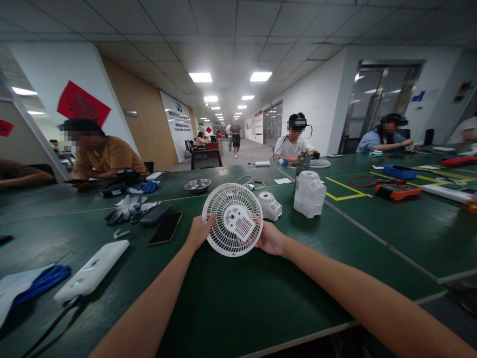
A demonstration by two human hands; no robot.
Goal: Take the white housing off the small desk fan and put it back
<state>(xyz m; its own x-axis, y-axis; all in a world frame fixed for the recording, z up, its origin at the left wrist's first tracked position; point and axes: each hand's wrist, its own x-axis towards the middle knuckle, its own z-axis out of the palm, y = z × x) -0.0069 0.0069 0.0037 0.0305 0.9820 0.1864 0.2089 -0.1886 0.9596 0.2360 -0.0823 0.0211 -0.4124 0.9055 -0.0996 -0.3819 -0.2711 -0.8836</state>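
A round white fan grille (219, 233) with a slotted motor mount at its centre is held up above the green table. Gripping its left rim is my left hand (199, 231), with the thumb on the face towards me. At the right edge my right hand (271, 237) holds the same grille, its fingers partly hidden behind the slats. Just beyond the grille lies a white vented motor cover (271, 206). Farther right stand stacked white plastic housings (310, 195).
On the left are a phone (166, 228), a white power bank (93, 271) with a cable, and gloves (130, 206). A metal bowl (198, 185) sits behind. To the right lie an orange multimeter (398, 191) and a blue tray (400, 172). Several people sit around the table (298, 288).
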